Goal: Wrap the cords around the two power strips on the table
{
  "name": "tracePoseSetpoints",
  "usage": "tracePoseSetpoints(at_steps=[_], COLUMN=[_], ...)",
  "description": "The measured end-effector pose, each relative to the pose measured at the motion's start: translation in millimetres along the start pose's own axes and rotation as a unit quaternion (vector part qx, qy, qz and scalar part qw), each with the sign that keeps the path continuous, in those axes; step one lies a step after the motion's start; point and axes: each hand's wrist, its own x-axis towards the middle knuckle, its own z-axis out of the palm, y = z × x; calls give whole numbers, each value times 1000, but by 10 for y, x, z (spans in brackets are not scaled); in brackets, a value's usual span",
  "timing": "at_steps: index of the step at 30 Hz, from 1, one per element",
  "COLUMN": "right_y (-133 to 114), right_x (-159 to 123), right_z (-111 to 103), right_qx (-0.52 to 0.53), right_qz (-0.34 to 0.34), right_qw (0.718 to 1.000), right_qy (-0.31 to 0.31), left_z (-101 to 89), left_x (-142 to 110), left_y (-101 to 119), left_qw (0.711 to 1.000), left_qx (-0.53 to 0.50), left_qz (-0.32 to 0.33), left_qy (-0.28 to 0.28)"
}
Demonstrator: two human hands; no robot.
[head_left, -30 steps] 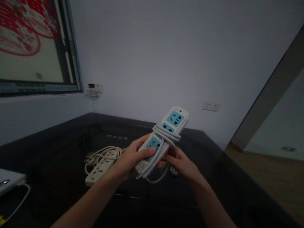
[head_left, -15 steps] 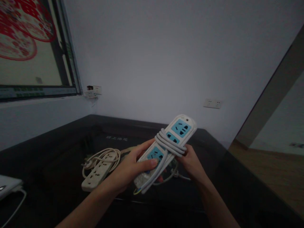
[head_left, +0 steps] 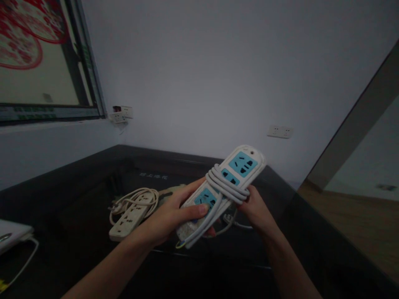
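Note:
A white power strip (head_left: 252, 179) with blue socket faces is held tilted above the dark table, its upper end toward the right. Several turns of its grey cord (head_left: 226, 185) wrap around the middle, and a doubled length runs down to the lower end, where a yellow-green wire shows. My left hand (head_left: 183, 205) grips the lower part, thumb across the front and fingers mostly hidden behind. At the right edge, my right hand (head_left: 254, 205) is closed on the wrapped cord, its fingertips partly hidden. Left of my hands, a second, cream power strip (head_left: 127, 222) lies under its coiled cord.
The dark glossy table (head_left: 149, 155) stands against the wall, with lettering on its top. A white device (head_left: 14, 234) with a cable is at the left edge. Another cord with a plug (head_left: 229, 218) lies behind my hands. Wall sockets (head_left: 279, 131) are at the back.
The held power strip and both hands have shifted slightly up and right in view, while the background has moved a little upward. Both hands keep their hold.

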Motion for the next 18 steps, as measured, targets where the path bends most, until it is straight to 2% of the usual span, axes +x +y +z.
tracePoseSetpoints(at_steps=[7,12,15,18], right_y=[26,68,158,319], right_x=[8,15,43,98], right_z=[-11,-30,-72,-143], right_qx=[1,-12,-11,0], right_qz=[-8,-12,3,35], right_qw=[1000,1000,1000,999], right_qy=[-7,-7,-19,-4], left_z=[-57,-48,-13,6], left_x=[-24,-12,-8,-14], left_y=[1,-10,5,29], left_qw=[999,999,1000,998], left_qx=[5,15,-2,-10], left_qz=[-39,-36,-20,-21], left_qy=[-13,-4,11,52])
